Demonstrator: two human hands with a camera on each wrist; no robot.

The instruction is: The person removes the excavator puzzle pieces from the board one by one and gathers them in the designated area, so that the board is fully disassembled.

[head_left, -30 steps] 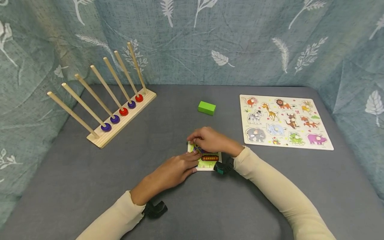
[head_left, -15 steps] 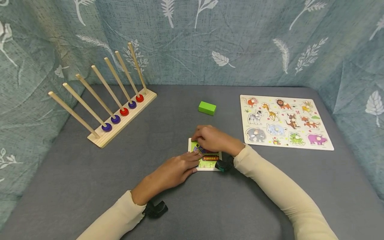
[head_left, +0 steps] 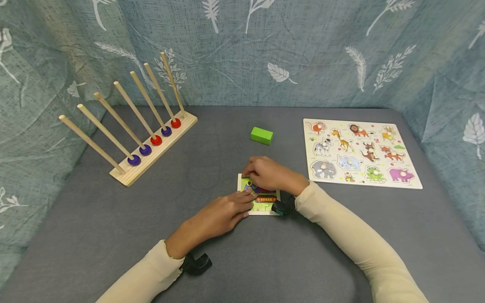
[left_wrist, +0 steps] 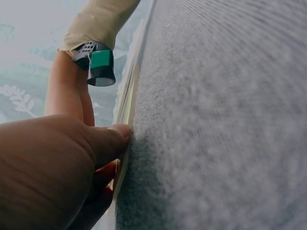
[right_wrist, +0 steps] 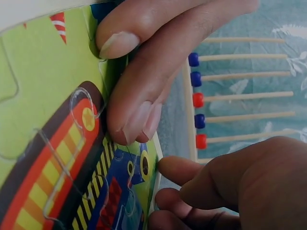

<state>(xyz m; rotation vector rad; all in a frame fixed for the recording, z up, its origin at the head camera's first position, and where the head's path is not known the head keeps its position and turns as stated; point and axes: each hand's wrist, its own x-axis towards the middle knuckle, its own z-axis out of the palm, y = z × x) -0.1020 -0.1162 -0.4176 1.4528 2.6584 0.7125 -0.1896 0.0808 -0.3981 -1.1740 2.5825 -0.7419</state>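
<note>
A small jigsaw puzzle [head_left: 266, 199] with a light border lies on the table, showing a tracked digger on green in the right wrist view. My left hand [head_left: 221, 212] rests its fingertips on the puzzle's left part, its thumb [left_wrist: 117, 132] against the near edge. Seen from the right wrist, those left fingers [right_wrist: 139, 117] lie extended over the picture. My right hand [head_left: 270, 173] holds the far edge with bent fingers, index fingertip [right_wrist: 175, 167] right at the border. The right hand covers the puzzle's far right part.
A green block [head_left: 261, 136] lies beyond the puzzle. At the left stands a wooden peg rack [head_left: 151, 153] with tall pegs and several red and blue beads. An animal peg puzzle [head_left: 361, 153] lies at the right. A patterned curtain [head_left: 242, 63] hangs behind the table.
My right hand has slid slightly right along the puzzle's far edge, uncovering more of its upper left corner. The left hand stays in place.
</note>
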